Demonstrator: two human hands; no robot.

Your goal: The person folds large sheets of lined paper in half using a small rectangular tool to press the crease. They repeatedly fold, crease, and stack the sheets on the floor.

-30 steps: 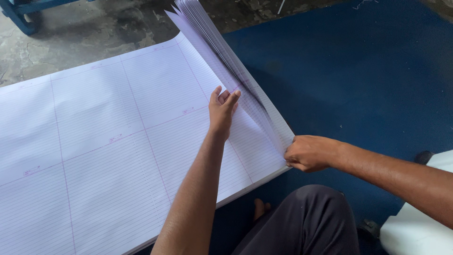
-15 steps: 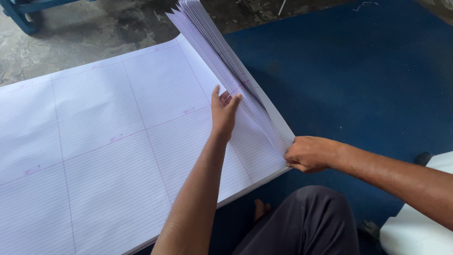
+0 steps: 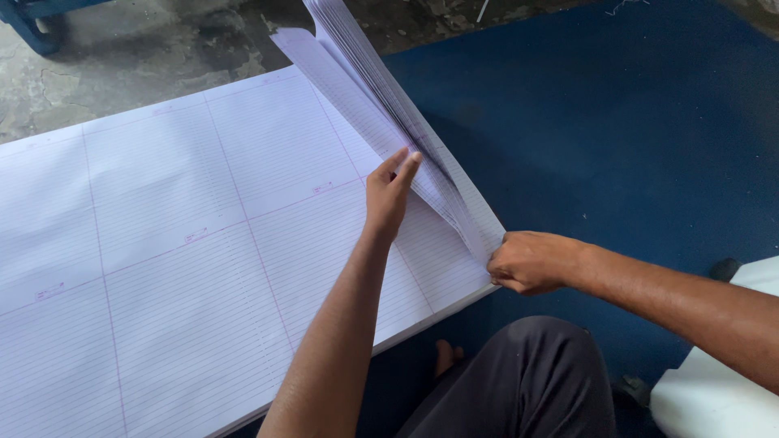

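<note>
under the lifted sheets [image 3: 381,97], left hand [image 3: 388,191] fingertips vanish.

Single head-worn view, close, steeply down over the ruled sheets [image 3: 178,243].

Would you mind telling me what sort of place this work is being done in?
Probably a paper or notebook-making workshop, worked at floor level: a thick stack of large white ruled sheets lies on a blue floor mat over rough bare concrete floor, and the person's hands fan a lifted bundle of sheets.
</note>
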